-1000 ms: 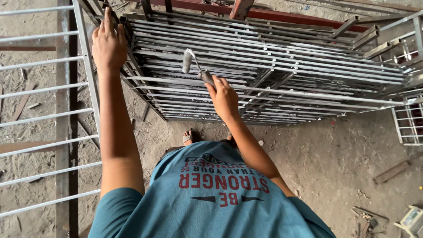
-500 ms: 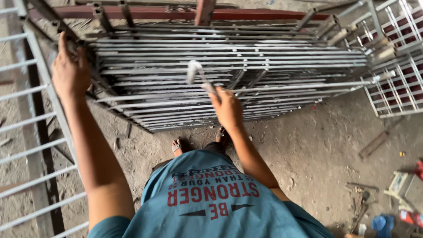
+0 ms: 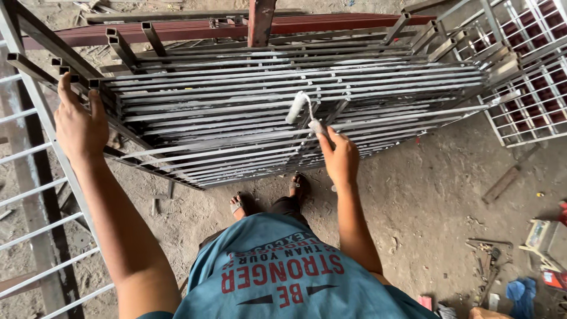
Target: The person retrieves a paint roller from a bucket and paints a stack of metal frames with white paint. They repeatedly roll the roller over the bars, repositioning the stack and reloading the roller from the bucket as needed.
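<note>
Paint roller (image 3: 297,107) lying across the grille bars, mid-frame.
Right hand (image 3: 339,158) is gripping its handle, the roller slanting up-left from it; left hand (image 3: 80,125) is clasping the stacked grilles (image 3: 236,127) far left.

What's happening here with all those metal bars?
A person stands on a dirt floor over a stack of metal grilles leaning upright. The left hand grips the stack's near end, steadying it. The right hand holds a small paint roller, its whitish sleeve resting on the bars, many of which look grey-coated. More grilles stand at right, tools scattered nearby.
</note>
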